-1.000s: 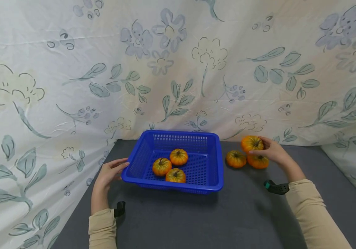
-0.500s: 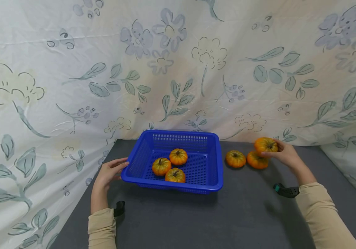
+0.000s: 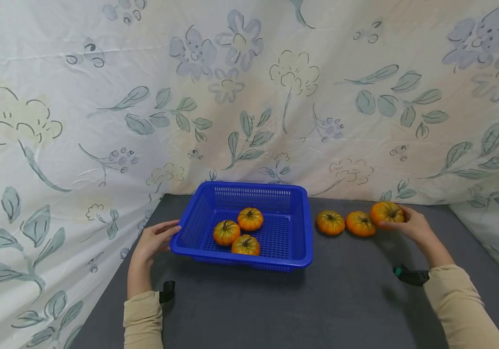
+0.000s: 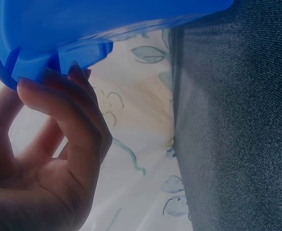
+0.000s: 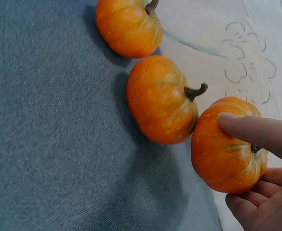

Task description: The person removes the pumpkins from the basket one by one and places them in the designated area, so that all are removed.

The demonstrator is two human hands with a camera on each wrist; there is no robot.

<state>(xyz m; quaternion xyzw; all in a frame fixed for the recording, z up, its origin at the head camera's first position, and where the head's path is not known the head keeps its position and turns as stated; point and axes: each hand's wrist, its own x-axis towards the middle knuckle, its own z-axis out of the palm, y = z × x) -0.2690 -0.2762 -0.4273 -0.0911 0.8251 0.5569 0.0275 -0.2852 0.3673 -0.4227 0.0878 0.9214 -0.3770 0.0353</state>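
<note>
In the head view my right hand (image 3: 415, 226) holds a small orange pumpkin (image 3: 385, 213), the thumb on its near side and the fingers behind it. The right wrist view shows this held pumpkin (image 5: 225, 149) above the table, side by side with a second pumpkin (image 5: 160, 101). Farther left lies a third pumpkin (image 3: 330, 223). My left hand (image 3: 150, 243) pinches the left rim of a blue plastic basket (image 3: 282, 263), with fingertips (image 4: 32, 89) curled under the rim in the left wrist view. Three more pumpkins, among them a front one (image 3: 246, 246), sit inside the basket.
A dark grey cloth covers the table (image 3: 249, 310). Behind and to the left hangs a white floral curtain (image 3: 249, 97), meeting the table's back edge close behind the basket and pumpkins.
My right hand has carried its pumpkin rightward and down, from over the other two loose pumpkins to their right side. My left hand and the basket have stayed put.
</note>
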